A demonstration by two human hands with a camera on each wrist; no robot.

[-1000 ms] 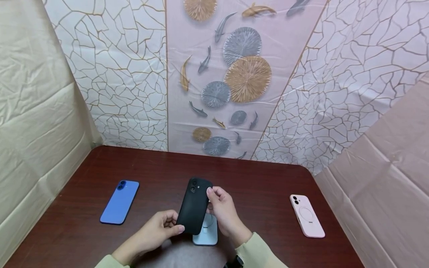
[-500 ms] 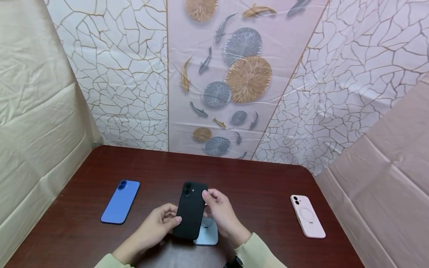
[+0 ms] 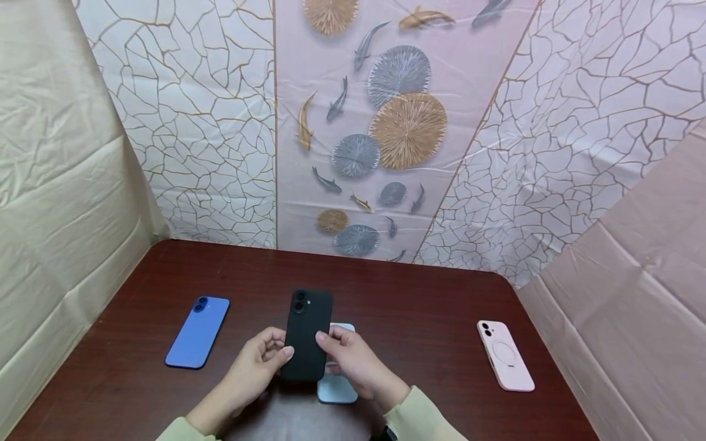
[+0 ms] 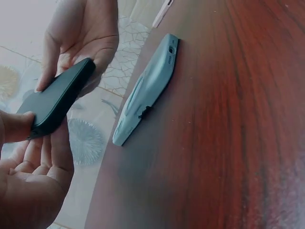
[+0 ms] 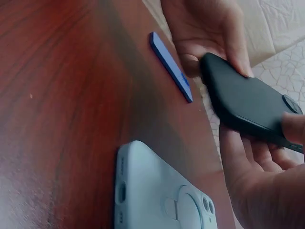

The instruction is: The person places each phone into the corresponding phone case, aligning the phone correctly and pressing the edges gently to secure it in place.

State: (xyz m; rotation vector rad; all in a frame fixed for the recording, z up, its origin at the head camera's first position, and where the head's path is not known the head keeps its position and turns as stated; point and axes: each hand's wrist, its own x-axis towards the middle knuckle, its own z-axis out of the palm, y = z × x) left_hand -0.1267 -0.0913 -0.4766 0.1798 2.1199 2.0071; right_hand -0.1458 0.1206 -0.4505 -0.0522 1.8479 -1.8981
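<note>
Both hands hold a black phone (image 3: 306,334), its back with two camera lenses turned up toward the head camera. My left hand (image 3: 255,361) pinches its lower left edge, thumb on the back and fingers behind. On the opposite long edge, my right hand (image 3: 355,364) grips with its thumb on the back and fingers underneath. In the left wrist view, the phone is raised above the table. Below the right hand lies a pale blue phone (image 3: 337,390), partly hidden in the head view; a ring (image 5: 190,207) shows on its back.
A blue phone (image 3: 197,334) lies back up on the dark red wooden table (image 3: 419,343) at the left. Over at the right is a pink phone (image 3: 505,355) with a ring on its back. Patterned cloth (image 3: 215,122) hangs behind the table.
The black phone has shifted left and now stands straighter. My right hand has slid down its edge, from near the camera end toward the middle. The other phones have stayed put.
</note>
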